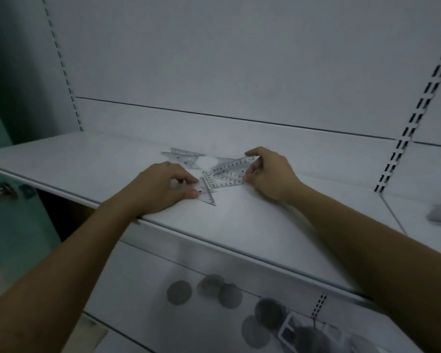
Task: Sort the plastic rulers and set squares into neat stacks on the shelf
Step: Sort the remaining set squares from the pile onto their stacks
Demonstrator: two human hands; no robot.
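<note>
Several clear plastic set squares [224,180] lie loose and overlapping on a white shelf [87,159]. No tidy stack shows anywhere, so the sorting appears to be at an early stage with nearly all of it left to do. The left hand [163,186] rests on the shelf, thumb and forefinger pinched on the near corner of a small triangle [206,194]. That piece lies flat and reaches away from the grip toward the other hand. The right hand [270,171] pinches the end of a longer triangle [236,164], fingers curled around its edge. This piece seems tilted up slightly, and its printed black numerals run away from the fingers toward the left hand. Between the two grips the loose ones cross at odd angles. Beyond the left hand's grip, toward the back wall [239,72], a further pair [185,154] lies apart from the rest, beside a pale patch [205,161] that cannot be made out. All pieces are thin and transparent with fine black scale markings, faint against the white surface. No straight ruler can be picked out for certain.
</note>
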